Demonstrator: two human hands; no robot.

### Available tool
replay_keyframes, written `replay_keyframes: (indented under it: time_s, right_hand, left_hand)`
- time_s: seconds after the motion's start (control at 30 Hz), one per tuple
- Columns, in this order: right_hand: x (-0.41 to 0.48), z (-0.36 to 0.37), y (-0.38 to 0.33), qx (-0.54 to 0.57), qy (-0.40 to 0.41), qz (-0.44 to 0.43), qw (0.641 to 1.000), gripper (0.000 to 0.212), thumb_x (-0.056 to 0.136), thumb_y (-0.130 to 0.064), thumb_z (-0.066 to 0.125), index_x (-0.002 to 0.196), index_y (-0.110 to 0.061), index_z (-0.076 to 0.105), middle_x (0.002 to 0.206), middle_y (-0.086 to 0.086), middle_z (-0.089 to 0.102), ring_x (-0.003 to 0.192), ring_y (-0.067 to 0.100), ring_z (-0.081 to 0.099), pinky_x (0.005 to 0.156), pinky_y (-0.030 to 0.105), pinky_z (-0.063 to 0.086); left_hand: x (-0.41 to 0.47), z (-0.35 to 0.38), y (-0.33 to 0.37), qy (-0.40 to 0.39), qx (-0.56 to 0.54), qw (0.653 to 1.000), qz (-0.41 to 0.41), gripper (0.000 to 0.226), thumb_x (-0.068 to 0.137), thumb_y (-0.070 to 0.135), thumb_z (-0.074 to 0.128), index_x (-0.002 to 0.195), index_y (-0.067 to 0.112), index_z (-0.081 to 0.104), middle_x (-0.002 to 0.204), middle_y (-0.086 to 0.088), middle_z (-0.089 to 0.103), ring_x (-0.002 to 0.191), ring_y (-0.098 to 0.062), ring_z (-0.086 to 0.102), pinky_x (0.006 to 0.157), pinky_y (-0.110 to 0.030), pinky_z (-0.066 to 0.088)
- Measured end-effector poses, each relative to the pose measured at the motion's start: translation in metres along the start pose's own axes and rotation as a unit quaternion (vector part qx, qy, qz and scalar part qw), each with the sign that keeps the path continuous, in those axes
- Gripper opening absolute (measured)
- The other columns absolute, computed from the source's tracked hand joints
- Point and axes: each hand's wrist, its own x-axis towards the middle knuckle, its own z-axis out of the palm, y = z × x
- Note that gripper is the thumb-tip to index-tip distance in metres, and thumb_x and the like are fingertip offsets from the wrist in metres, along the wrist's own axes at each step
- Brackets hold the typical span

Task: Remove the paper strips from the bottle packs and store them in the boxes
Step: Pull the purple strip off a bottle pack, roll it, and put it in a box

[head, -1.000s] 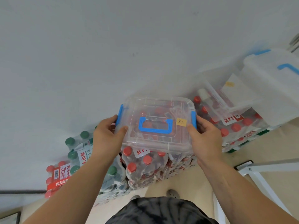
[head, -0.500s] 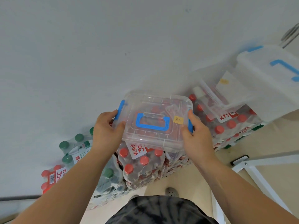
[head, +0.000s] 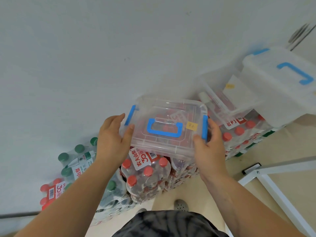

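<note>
A clear plastic box [head: 171, 144] with a blue handle, blue side latches and a yellow sticker sits on top of the red-capped bottle packs [head: 147, 178]. Red paper strips show through its lid. My left hand [head: 111, 142] holds its left side, thumb on the lid corner beside the left latch. My right hand [head: 210, 151] grips the right side, thumb near the right latch. A red-and-white paper strip [head: 138, 158] lies on the pack just below the box.
A second clear box [head: 220, 106] stands open on the packs at the right, its blue-handled lid [head: 273, 79] tilted beside it. Green-capped packs [head: 77, 161] and a red-capped pack [head: 51, 192] stand at the left against the wall. A white metal frame [head: 266, 180] is at the right.
Both hands stay on the box's sides. The box has shifted only slightly, and my left thumb now lies further onto the lid's corner.
</note>
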Motion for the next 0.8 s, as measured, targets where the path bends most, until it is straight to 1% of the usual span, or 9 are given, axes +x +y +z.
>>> replay_keyframes:
  time_s: [0.13, 0.23, 0.3, 0.4, 0.5, 0.57, 0.63, 0.7, 0.8]
  right_hand:
    - [-0.003, -0.010, 0.001, 0.033, 0.038, 0.014, 0.999, 0.056, 0.099, -0.014, 0.055, 0.140, -0.046, 0.036, 0.123, -0.015, 0.058, 0.088, -0.007, 0.064, 0.073, 0.019, 0.050]
    - [-0.007, -0.013, 0.005, 0.031, 0.053, 0.014, 0.998, 0.054, 0.097, -0.010, 0.052, 0.130, -0.053, 0.043, 0.121, -0.013, 0.058, 0.097, 0.007, 0.065, 0.082, 0.036, 0.056]
    - [-0.008, -0.016, 0.006, 0.032, 0.059, 0.025, 0.997, 0.056, 0.096, -0.012, 0.052, 0.132, -0.054, 0.043, 0.126, -0.010, 0.059, 0.108, 0.016, 0.064, 0.093, 0.044, 0.057]
    - [-0.008, -0.021, 0.008, 0.028, 0.068, 0.035, 0.997, 0.055, 0.098, -0.018, 0.053, 0.138, -0.054, 0.041, 0.135, -0.008, 0.055, 0.119, 0.017, 0.060, 0.102, 0.051, 0.052]
    - [-0.008, -0.027, 0.010, 0.027, 0.064, 0.030, 0.997, 0.056, 0.099, -0.019, 0.052, 0.139, -0.055, 0.038, 0.140, -0.006, 0.049, 0.122, 0.017, 0.057, 0.104, 0.052, 0.051]
    - [-0.006, -0.032, 0.012, 0.035, 0.046, 0.035, 0.998, 0.058, 0.098, -0.021, 0.056, 0.140, -0.056, 0.036, 0.142, -0.002, 0.047, 0.116, 0.014, 0.060, 0.098, 0.043, 0.055]
    - [-0.005, -0.038, 0.010, 0.037, 0.014, 0.045, 0.998, 0.065, 0.097, -0.022, 0.062, 0.146, -0.051, 0.031, 0.140, 0.003, 0.049, 0.096, 0.007, 0.062, 0.080, 0.026, 0.055]
    - [-0.006, -0.041, 0.009, 0.031, -0.018, 0.045, 0.998, 0.072, 0.095, -0.023, 0.068, 0.149, -0.046, 0.027, 0.134, 0.004, 0.053, 0.084, 0.002, 0.064, 0.067, 0.017, 0.053]
    - [-0.008, -0.042, 0.007, 0.025, -0.050, 0.043, 0.998, 0.066, 0.094, -0.026, 0.070, 0.140, -0.051, 0.028, 0.127, -0.002, 0.056, 0.094, 0.002, 0.065, 0.066, 0.016, 0.054]
  left_hand:
    - [-0.014, 0.006, 0.021, -0.011, 0.038, 0.998, 0.039, 0.062, 0.081, 0.052, 0.070, 0.134, 0.025, 0.055, 0.128, 0.001, 0.046, 0.110, -0.023, 0.054, 0.091, -0.045, 0.053]
    - [-0.023, 0.014, 0.037, -0.011, 0.043, 0.999, 0.026, 0.071, 0.072, 0.059, 0.075, 0.132, 0.026, 0.057, 0.128, 0.002, 0.039, 0.116, -0.020, 0.049, 0.096, -0.043, 0.050]
    - [-0.027, 0.017, 0.043, 0.004, 0.049, 0.999, 0.023, 0.073, 0.068, 0.060, 0.076, 0.130, 0.027, 0.057, 0.128, 0.001, 0.036, 0.117, -0.022, 0.047, 0.097, -0.046, 0.049]
    - [-0.035, 0.024, 0.047, 0.007, 0.042, 0.999, 0.032, 0.072, 0.068, 0.057, 0.079, 0.129, 0.028, 0.058, 0.121, 0.003, 0.038, 0.108, -0.019, 0.049, 0.093, -0.042, 0.050]
    - [-0.043, 0.032, 0.054, -0.007, 0.016, 0.999, 0.031, 0.069, 0.069, 0.053, 0.081, 0.130, 0.028, 0.059, 0.117, 0.005, 0.040, 0.097, -0.014, 0.052, 0.085, -0.032, 0.051]
    - [-0.047, 0.038, 0.059, -0.011, -0.010, 0.999, 0.031, 0.068, 0.071, 0.047, 0.081, 0.131, 0.025, 0.059, 0.122, 0.005, 0.041, 0.103, -0.010, 0.050, 0.090, -0.024, 0.045]
    - [-0.048, 0.045, 0.064, -0.018, -0.024, 0.999, 0.035, 0.068, 0.073, 0.043, 0.081, 0.133, 0.021, 0.057, 0.133, 0.004, 0.042, 0.118, -0.009, 0.047, 0.099, -0.020, 0.038]
    - [-0.047, 0.050, 0.070, -0.027, -0.029, 0.999, 0.032, 0.074, 0.074, 0.042, 0.081, 0.138, 0.021, 0.051, 0.147, 0.002, 0.038, 0.133, -0.011, 0.041, 0.106, -0.020, 0.030]
    - [-0.037, 0.054, 0.078, -0.048, -0.032, 0.998, 0.013, 0.086, 0.076, 0.046, 0.078, 0.148, 0.023, 0.038, 0.162, 0.008, 0.022, 0.145, -0.008, 0.027, 0.109, -0.021, 0.023]
